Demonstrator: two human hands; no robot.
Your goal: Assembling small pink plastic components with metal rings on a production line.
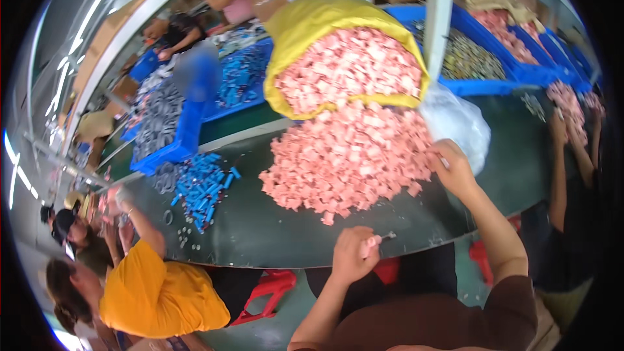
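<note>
My left hand [354,253] is closed near the table's front edge, around a small pink plastic piece [371,244] with a thin metal end sticking out to the right. At the right edge of a big heap of pink plastic pieces [344,162], my right hand [456,169] has its fingers pinched together. A pale bit shows at those fingertips, too small to make out. The heap spills from a yellow sack [286,32] lying on its side, its mouth toward me.
A clear plastic bag [458,127] lies right of the heap. Blue parts [201,185] and grey rings lie left on the dark table [253,240]. Blue bins [188,130] of parts line the back. A person in yellow [156,292] works at left; another person's hands [560,127] hold pink pieces at right.
</note>
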